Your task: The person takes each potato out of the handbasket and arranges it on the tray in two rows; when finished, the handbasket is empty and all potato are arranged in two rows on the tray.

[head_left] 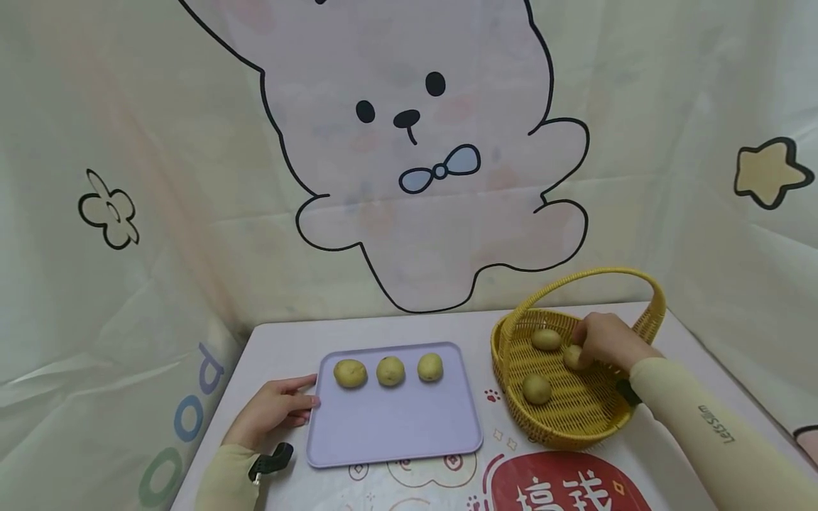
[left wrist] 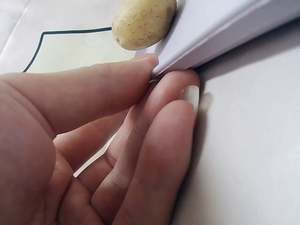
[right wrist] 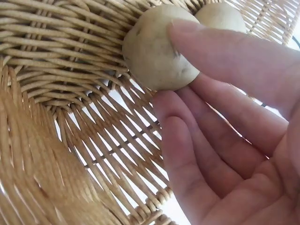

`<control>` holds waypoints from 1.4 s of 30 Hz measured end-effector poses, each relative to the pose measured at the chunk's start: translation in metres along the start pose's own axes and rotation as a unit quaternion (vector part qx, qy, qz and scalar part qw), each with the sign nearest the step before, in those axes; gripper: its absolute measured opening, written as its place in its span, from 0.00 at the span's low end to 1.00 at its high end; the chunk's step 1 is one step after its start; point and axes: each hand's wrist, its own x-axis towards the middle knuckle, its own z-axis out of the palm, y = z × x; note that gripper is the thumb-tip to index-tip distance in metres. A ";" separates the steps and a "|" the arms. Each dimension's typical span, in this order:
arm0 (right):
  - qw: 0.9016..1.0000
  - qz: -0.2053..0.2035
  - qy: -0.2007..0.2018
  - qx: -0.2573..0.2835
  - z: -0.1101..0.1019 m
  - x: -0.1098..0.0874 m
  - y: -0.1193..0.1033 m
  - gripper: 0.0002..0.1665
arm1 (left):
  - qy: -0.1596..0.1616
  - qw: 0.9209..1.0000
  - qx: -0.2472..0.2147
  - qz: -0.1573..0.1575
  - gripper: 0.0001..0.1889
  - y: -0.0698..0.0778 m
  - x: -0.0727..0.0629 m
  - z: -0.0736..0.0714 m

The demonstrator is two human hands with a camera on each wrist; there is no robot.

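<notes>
My right hand reaches into a yellow wicker basket and pinches a potato between thumb and fingers. Two other potatoes lie in the basket, one towards the back and one at the front left. At the left edge of a lilac tray, my left hand grips the rim with thumb and fingertips. Three potatoes form a row along the tray's far half: a left one, a middle one and a right one.
The basket's tall handle arches over it, near my right forearm. Tray and basket stand side by side on a white table with a red printed patch at the front. A curtain with a bear drawing hangs behind.
</notes>
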 end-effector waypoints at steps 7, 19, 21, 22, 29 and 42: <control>1.000 0.002 -0.018 -0.011 0.004 -0.002 0.003 0.16 | -0.015 1.000 -0.009 0.000 0.37 0.003 0.001 0.001; 1.000 0.003 -0.020 -0.021 0.007 -0.008 0.007 0.21 | -0.013 1.000 -0.006 0.006 0.37 0.000 0.003 0.004; 1.000 0.003 -0.014 -0.017 0.007 -0.010 0.006 0.15 | -0.019 1.000 -0.010 0.009 0.37 0.001 0.003 0.004; 1.000 0.004 -0.012 -0.014 0.007 -0.011 0.005 0.11 | -0.019 1.000 -0.011 0.009 0.37 0.001 0.003 0.004; 0.999 -0.031 0.034 0.001 -0.004 -0.036 -0.014 0.15 | 0.007 1.000 0.012 -0.003 0.37 0.001 -0.003 0.002; 0.979 -0.071 0.095 0.165 0.039 -0.101 -0.057 0.29 | -0.002 1.000 0.000 -0.007 0.37 0.003 -0.001 0.001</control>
